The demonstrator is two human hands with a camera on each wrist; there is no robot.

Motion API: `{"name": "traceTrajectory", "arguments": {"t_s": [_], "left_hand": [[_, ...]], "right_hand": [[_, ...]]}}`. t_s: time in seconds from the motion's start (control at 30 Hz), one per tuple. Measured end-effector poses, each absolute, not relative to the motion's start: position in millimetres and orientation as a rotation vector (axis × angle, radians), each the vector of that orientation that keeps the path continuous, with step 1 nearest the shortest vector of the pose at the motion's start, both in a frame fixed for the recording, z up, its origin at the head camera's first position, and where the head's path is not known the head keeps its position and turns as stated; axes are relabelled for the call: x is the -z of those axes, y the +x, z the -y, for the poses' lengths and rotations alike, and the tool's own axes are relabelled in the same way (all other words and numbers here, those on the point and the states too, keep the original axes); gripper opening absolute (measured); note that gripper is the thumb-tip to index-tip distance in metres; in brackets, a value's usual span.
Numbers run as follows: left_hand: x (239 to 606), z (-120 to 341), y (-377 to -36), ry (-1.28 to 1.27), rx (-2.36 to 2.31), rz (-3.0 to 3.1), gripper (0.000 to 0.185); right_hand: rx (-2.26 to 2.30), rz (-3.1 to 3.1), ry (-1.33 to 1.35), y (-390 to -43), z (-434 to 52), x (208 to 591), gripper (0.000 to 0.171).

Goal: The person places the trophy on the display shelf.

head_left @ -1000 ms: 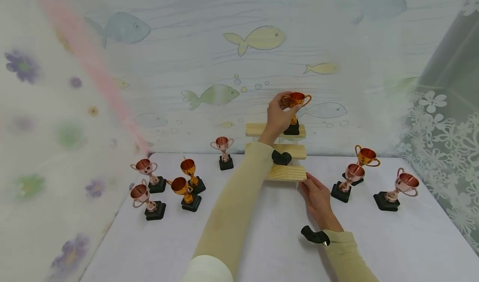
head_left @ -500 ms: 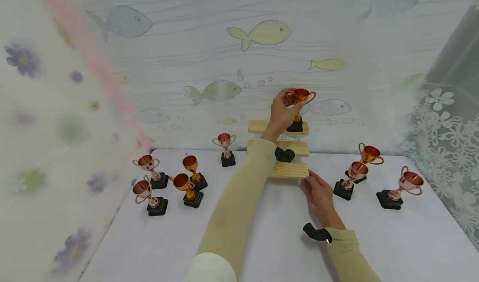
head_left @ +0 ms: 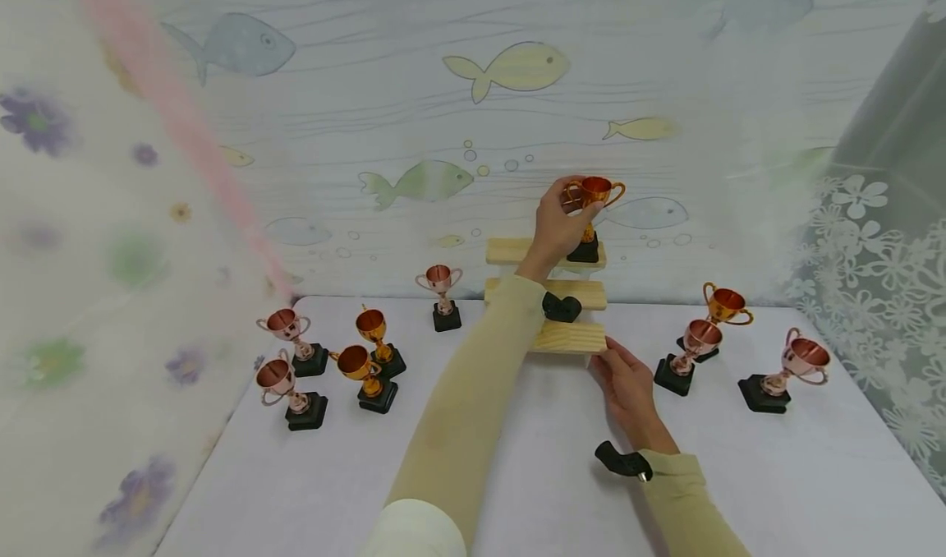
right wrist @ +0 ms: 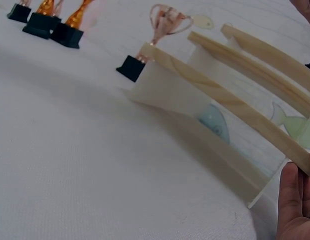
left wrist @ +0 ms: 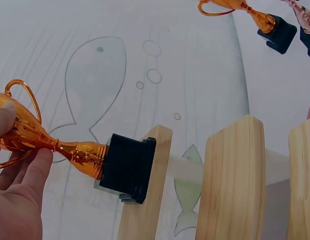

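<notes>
In the head view my left hand holds a gold trophy cup by its bowl. Thumb and fingers wrap the bowl in the left wrist view, where the cup's black base meets the top plank; whether its full weight rests there I cannot tell. The stepped stand has pale wooden planks on clear side panels. At its lower right corner my right hand grips the stand's edge, with fingers against the side panel below the lowest plank in the right wrist view.
Two pink trophies and two gold trophies stand on the white tablecloth at left. One pink trophy is left of the stand. On the right are a gold trophy and two pink trophies. A fish-patterned curtain hangs behind.
The head view has shifted slightly. My left hand and the gold trophy have moved a little to the right along the top plank. The right hand stays at the stand's corner.
</notes>
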State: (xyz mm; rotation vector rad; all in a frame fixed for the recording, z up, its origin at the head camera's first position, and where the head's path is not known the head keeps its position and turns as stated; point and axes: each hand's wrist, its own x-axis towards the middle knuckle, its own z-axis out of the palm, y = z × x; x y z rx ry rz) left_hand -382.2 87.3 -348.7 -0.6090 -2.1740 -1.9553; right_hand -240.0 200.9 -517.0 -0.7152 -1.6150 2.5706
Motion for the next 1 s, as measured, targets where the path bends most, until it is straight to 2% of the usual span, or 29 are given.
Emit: {"name": "traceTrajectory", "arguments": {"t_s": [0.43, 0.73, 1.0], "left_hand": [[350.3, -95.9, -382.3, -0.602, 1.963, 2.121, 0.044], [350.2, -84.3, -374.0, -0.569, 1.932, 2.165, 0.063], [348.7, -61.9, -354.1, -0.535, 1.848, 2.233, 0.068]], "right_hand": [[-2.573, 1.623, -0.719, -241.1, -201.4, 516.3, 0.051], [-2.581, 1.608, -0.727, -240.8, -200.1, 516.8, 0.051], [-2.577, 1.611, -0.739, -239.8, -200.8, 515.5, 0.051]]}}
